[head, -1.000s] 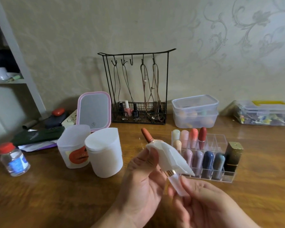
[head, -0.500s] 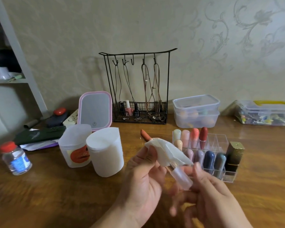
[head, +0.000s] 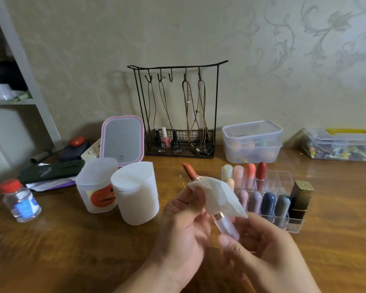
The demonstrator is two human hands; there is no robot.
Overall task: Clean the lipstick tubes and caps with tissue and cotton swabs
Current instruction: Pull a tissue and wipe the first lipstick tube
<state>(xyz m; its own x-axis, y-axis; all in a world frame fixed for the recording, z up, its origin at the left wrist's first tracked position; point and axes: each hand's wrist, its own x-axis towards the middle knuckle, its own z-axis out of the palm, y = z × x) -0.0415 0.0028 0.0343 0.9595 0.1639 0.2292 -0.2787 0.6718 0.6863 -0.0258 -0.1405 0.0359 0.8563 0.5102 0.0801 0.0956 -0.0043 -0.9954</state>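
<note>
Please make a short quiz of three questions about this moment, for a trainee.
1. True or false: the lipstick is capped.
2. Which hand pinches the tissue around the tube? A. left hand B. right hand
3. Fill in: the other lipsticks stand in a clear ____.

Key: 1. false, its bullet is bare. 2. A; the right one holds the clear base. 3. organizer.

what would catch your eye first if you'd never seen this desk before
First, the two hands in the foreground: the left hand wraps a white tissue around an uncapped lipstick, and the right hand holds its clear base. Just behind them, to the right, a clear organizer shows rows of pastel lipstick tubes.
</note>
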